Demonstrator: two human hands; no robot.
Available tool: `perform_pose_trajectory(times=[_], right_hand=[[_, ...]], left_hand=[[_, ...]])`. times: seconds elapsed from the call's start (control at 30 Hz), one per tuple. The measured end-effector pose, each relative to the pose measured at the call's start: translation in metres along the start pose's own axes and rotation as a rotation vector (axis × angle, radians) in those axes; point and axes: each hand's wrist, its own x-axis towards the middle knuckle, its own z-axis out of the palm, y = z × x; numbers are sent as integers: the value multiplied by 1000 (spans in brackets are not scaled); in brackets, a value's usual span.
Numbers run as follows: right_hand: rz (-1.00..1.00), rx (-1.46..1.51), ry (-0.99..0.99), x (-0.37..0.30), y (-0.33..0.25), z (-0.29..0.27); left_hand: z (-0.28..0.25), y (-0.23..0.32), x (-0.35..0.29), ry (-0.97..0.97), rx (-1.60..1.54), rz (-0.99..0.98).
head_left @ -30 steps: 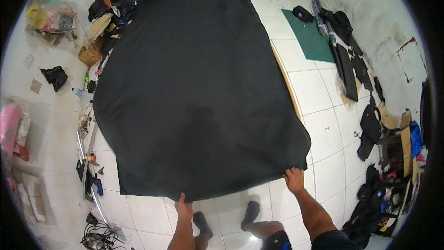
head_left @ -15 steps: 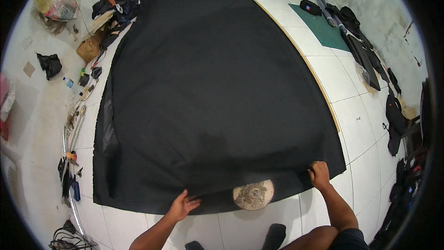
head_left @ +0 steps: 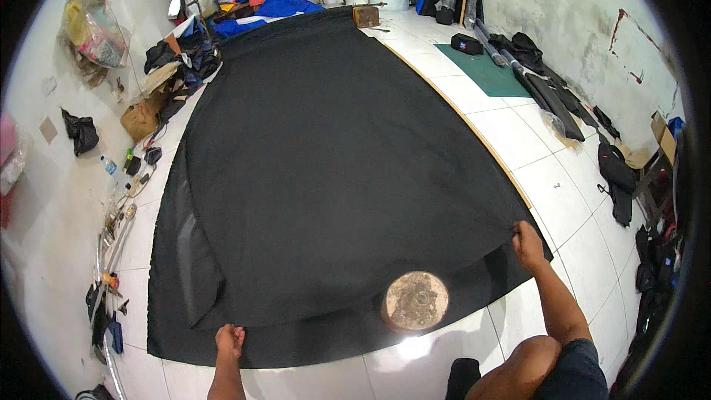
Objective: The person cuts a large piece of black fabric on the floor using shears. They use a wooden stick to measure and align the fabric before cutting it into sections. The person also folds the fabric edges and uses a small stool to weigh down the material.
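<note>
A large sheet of black fabric (head_left: 318, 155) covers the floor before me, with another black layer (head_left: 296, 348) showing beneath its near edge. My left hand (head_left: 230, 341) is closed on the near edge of the upper sheet, toward its left corner. Further right, my right hand (head_left: 528, 247) grips the same sheet by its right corner, pulling creases into it. Between the hands, a round, stained beige disc (head_left: 416, 301) rests at the near edge, partly over the black lower layer. Along the left side, a shinier strip (head_left: 194, 252) of black material shows.
A brown block (head_left: 365, 16) sits at the fabric's far end. A long thin wooden strip (head_left: 459, 111) borders the right side. Tools and a bottle (head_left: 109, 166) line the left wall; a green mat (head_left: 485, 74) and black bags (head_left: 616, 170) lie right. White tiles (head_left: 555, 185) surround the fabric.
My left hand has gone from open to closed on the sheet's edge, further left. My right hand has shifted slightly away from me, still gripping. More of the room's far end shows.
</note>
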Motion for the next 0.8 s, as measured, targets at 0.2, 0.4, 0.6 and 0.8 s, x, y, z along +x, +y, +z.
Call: perform_pose_trajectory(times=[0.2, 0.4, 0.6, 0.8], right_hand=[[111, 273, 101, -7, -5, 3], [-1, -201, -50, -31, 48, 20], [-69, -16, 49, -27, 107, 55], [235, 474, 284, 9, 118, 62]], left_hand=[[-6, 1, -28, 142, 81, -100], [-67, -1, -4, 257, 513, 55], [-23, 94, -21, 531, 1330, 477], [-45, 72, 34, 192, 1489, 682]])
